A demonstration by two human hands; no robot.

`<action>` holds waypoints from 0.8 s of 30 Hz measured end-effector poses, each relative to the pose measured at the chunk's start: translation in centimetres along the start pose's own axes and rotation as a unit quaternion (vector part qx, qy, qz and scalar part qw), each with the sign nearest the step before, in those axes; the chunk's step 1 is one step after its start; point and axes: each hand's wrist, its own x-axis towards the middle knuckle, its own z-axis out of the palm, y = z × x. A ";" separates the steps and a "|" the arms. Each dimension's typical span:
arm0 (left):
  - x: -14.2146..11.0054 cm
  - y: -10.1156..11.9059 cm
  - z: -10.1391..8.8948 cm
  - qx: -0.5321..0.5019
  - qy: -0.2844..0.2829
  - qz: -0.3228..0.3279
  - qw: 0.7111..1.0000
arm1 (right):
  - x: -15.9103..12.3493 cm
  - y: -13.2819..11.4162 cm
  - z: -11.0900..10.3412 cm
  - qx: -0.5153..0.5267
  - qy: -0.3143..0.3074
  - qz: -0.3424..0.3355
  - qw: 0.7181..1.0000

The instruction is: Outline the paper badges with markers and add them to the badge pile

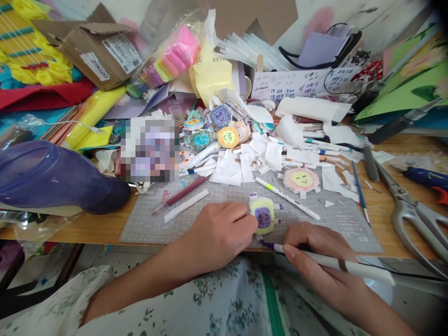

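A small paper cutout (262, 218), yellow with a purple square in the middle and purple-marked tabs, lies at the front edge of the grey cutting mat (147, 226). My left hand (224, 233) is closed at its left edge, fingers curled and pressed against it; the thumb is hidden. In my right hand (318, 247) I grip a white marker pen (364, 269) like a writing tool. Its purple tip touches or almost touches the cutout's bottom tab. Behind the cutout lies a capped marker with a green band (287, 198), and a pink-and-yellow smiley cutout (301, 180).
Large scissors (415, 214) and a thin brush (360, 191) lie on the right. White paper scraps (231, 163), several markers and finished-looking cutouts (220, 115) pile up behind. On the left are a purple tape dispenser-like object (63, 177) and a cardboard box (101, 51).
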 end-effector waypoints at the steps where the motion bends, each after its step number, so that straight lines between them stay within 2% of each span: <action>1: 0.0 0.0 0.0 0.000 -0.001 0.000 1.000 | 0.0 0.0 0.0 0.000 -0.001 0.004 1.000; 17: 0.0 0.1 -0.1 0.004 -0.004 -0.001 1.000 | 0.1 -0.2 0.2 -0.002 0.001 -0.006 1.000; 24: 0.1 0.1 -0.1 0.000 0.002 -0.003 1.000 | -0.6 0.4 0.2 0.005 0.025 0.034 0.999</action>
